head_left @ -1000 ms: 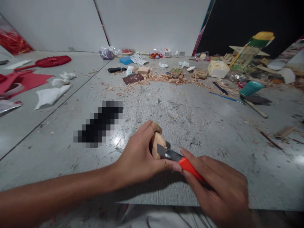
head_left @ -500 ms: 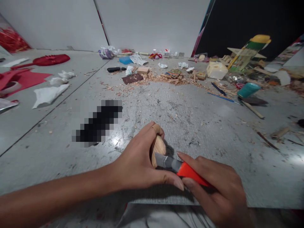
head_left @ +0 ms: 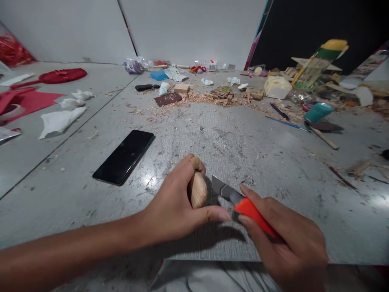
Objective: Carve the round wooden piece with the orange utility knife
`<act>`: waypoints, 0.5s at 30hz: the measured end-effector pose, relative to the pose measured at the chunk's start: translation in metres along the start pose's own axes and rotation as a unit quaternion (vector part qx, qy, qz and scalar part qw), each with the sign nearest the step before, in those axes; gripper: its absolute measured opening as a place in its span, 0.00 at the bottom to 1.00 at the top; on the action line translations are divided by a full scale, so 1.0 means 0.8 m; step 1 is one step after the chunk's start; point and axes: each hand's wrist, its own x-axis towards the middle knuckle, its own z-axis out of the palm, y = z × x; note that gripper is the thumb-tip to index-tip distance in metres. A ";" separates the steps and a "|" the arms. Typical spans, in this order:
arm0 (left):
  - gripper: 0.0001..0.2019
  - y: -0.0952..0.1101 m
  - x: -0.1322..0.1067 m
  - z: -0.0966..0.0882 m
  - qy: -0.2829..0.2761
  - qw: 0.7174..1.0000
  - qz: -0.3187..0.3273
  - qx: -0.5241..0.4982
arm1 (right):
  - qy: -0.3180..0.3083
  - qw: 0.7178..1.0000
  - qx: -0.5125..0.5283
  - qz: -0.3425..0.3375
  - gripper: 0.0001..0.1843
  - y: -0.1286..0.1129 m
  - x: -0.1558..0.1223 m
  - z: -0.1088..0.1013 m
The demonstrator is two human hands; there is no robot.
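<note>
A rounded piece of pale wood point(head_left: 199, 190) is gripped by my left hand point(head_left: 174, 209) near the front of the table. The fingers curl over its far side, and one wears a tan bandage or wrap; the thumb stretches out to the right. My right hand point(head_left: 287, 239) is closed around the orange handle of a utility knife point(head_left: 252, 213). Its grey blade points up and left, just right of the wood, with a small gap between them. The underside of the wood is hidden in my left hand.
A black smartphone point(head_left: 124, 156) lies left of my hands. Wood shavings point(head_left: 209, 98) and scraps spread across the back. At right are a blue-handled thin tool point(head_left: 287, 123), a teal cylinder point(head_left: 319, 112) and a wooden stick point(head_left: 323, 138). White tissues point(head_left: 62, 121) and red cloth point(head_left: 33, 101) lie at left.
The knife blade has come off the wood and moved right, along with my right hand. My left hand still holds the wood, shifted slightly left.
</note>
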 end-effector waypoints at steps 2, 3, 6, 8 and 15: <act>0.38 0.001 0.000 -0.002 -0.017 0.999 -0.019 -0.031 | -0.021 0.999 0.045 0.007 0.24 0.000 0.001 -0.003; 0.40 0.001 0.000 -0.003 -0.025 0.999 -0.024 -0.041 | -0.032 0.997 0.064 0.007 0.22 0.000 0.001 -0.004; 0.41 0.000 0.000 -0.003 -0.044 0.998 -0.018 -0.044 | -0.060 0.993 0.097 0.011 0.20 0.001 0.002 -0.004; 0.40 0.000 0.000 -0.002 -0.046 0.998 -0.008 -0.034 | -0.076 0.991 0.112 0.012 0.20 0.002 0.003 -0.003; 0.31 -0.002 -0.001 0.001 -0.026 0.999 0.025 -0.021 | -0.050 0.998 0.027 -0.016 0.24 0.004 0.001 0.004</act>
